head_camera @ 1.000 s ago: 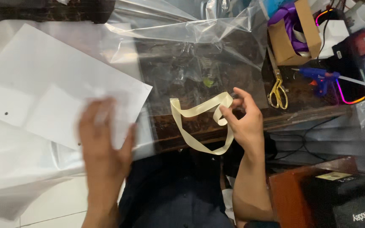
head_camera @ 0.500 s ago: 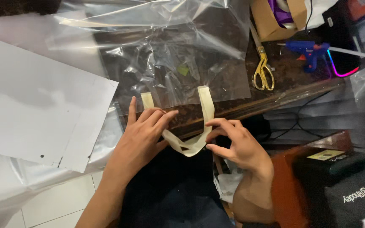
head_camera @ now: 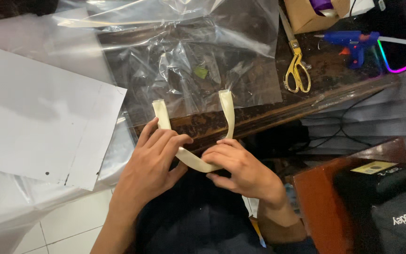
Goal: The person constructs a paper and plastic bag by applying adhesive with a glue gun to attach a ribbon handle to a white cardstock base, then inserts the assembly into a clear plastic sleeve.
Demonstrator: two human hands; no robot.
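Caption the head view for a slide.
Left hand and right hand bend a cream ribbon at the desk edge.

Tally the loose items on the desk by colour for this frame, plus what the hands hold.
Cream ribbon strip, held by left hand and right hand: 1
Gold scissors: 1
Blue glue gun: 1
White sheet: 1
Brown cardboard box: 1
Total: 5

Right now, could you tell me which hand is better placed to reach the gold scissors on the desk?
Probably the right hand: the scissors lie up on its side, while the left hand would have to cross over the cream ribbon.
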